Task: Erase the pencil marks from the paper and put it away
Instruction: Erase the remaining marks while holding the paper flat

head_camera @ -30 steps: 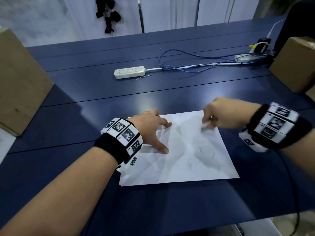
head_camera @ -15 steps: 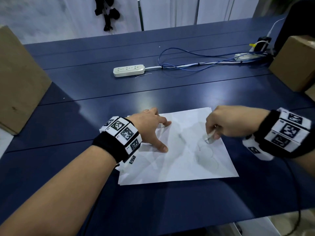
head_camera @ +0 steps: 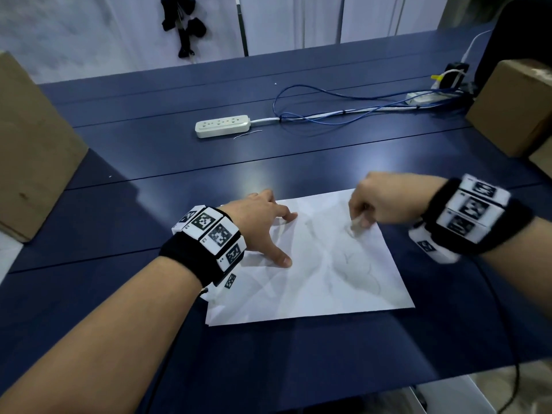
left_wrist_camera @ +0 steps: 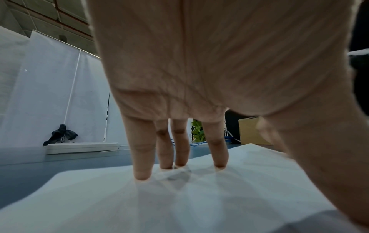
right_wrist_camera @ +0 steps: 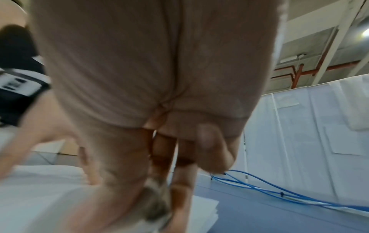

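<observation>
A white sheet of paper (head_camera: 313,282) with faint grey pencil marks (head_camera: 355,273) lies on the dark blue table (head_camera: 268,369). My left hand (head_camera: 263,225) rests on the sheet's left part, its straight fingers (left_wrist_camera: 142,157) spread and their tips pressing the paper (left_wrist_camera: 179,201) flat. My right hand (head_camera: 379,201) is over the sheet's far right part and pinches a small whitish eraser (head_camera: 355,227), whose tip touches the paper. In the blurred right wrist view the eraser (right_wrist_camera: 157,205) sits between thumb and fingers against the paper (right_wrist_camera: 40,197).
A white power strip (head_camera: 222,126) lies beyond the paper, with white and blue cables (head_camera: 343,113) running to the far right. Cardboard boxes stand at the left edge (head_camera: 33,150) and at the right (head_camera: 516,106). The table's near edge is just below my arms.
My right hand rubs the eraser back and forth: it went nearer and right half a second ago, and is now farther up the sheet. The left hand has stayed in place.
</observation>
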A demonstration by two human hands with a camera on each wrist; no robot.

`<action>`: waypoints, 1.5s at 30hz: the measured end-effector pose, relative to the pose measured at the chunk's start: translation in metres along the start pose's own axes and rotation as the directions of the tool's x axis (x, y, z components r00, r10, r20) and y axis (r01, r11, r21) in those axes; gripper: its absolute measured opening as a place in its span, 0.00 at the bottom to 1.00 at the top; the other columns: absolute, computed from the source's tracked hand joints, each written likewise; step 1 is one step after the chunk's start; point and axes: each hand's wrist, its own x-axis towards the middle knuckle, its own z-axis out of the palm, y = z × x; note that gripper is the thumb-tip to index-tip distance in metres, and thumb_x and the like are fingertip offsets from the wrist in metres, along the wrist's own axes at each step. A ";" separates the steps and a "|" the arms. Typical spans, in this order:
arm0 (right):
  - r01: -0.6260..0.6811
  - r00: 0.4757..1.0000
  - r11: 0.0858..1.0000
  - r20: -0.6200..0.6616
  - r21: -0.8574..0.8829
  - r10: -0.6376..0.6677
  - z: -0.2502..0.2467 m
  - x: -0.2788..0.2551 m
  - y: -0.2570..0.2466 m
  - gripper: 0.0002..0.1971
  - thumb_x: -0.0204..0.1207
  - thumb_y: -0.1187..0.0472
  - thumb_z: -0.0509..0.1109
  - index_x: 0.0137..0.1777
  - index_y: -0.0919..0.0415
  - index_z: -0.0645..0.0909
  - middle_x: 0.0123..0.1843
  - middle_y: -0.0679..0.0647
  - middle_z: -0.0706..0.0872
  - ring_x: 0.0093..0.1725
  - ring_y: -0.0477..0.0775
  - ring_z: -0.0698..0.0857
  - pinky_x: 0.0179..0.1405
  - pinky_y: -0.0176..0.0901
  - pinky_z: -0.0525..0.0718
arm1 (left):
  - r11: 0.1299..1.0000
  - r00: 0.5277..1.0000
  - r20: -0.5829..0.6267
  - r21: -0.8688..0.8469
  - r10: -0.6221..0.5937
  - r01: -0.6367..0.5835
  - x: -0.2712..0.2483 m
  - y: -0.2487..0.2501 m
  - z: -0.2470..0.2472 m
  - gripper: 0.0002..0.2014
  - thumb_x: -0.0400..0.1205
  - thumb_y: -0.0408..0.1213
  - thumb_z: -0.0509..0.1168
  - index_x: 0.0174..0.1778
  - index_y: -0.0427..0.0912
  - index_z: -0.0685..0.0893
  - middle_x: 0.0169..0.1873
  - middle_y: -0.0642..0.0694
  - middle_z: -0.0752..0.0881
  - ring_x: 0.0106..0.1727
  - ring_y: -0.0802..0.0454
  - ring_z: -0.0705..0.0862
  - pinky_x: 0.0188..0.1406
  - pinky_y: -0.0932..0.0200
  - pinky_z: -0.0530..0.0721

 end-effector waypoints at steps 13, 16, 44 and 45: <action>-0.037 0.999 0.999 -0.021 -0.010 0.037 -0.002 -0.004 0.008 0.09 0.71 0.45 0.78 0.45 0.48 0.89 0.38 0.42 0.89 0.45 0.47 0.85 0.45 0.48 0.85 | 1.000 1.000 0.009 -0.001 0.008 -0.008 0.000 0.001 -0.002 0.48 0.59 0.72 0.75 0.75 0.66 0.69 0.62 0.55 0.69 0.68 0.52 0.71 0.60 0.43 0.82; -0.144 0.977 0.986 -0.169 -0.081 0.129 -0.015 0.017 0.016 0.11 0.75 0.42 0.73 0.47 0.48 0.88 0.44 0.47 0.89 0.51 0.55 0.84 0.40 0.45 0.79 | 1.000 1.000 0.008 -0.005 0.003 -0.003 -0.001 0.001 -0.002 0.48 0.58 0.73 0.75 0.76 0.67 0.68 0.62 0.54 0.68 0.68 0.52 0.71 0.61 0.43 0.81; -0.084 0.996 0.996 -0.018 -0.033 0.084 0.015 -0.022 0.006 0.07 0.71 0.49 0.73 0.47 0.47 0.88 0.40 0.44 0.90 0.45 0.50 0.85 0.50 0.52 0.86 | 1.000 1.000 0.000 -0.004 -0.004 0.004 -0.006 0.007 -0.006 0.48 0.60 0.70 0.77 0.76 0.65 0.68 0.63 0.52 0.71 0.67 0.51 0.73 0.60 0.47 0.81; -0.100 0.995 0.994 -0.028 -0.040 0.099 0.015 -0.021 0.006 0.08 0.70 0.50 0.72 0.47 0.47 0.88 0.41 0.45 0.90 0.46 0.51 0.86 0.49 0.53 0.87 | 1.000 1.000 0.000 -0.003 0.000 0.000 -0.007 0.008 -0.007 0.48 0.60 0.69 0.76 0.77 0.65 0.68 0.64 0.52 0.70 0.67 0.50 0.73 0.60 0.47 0.81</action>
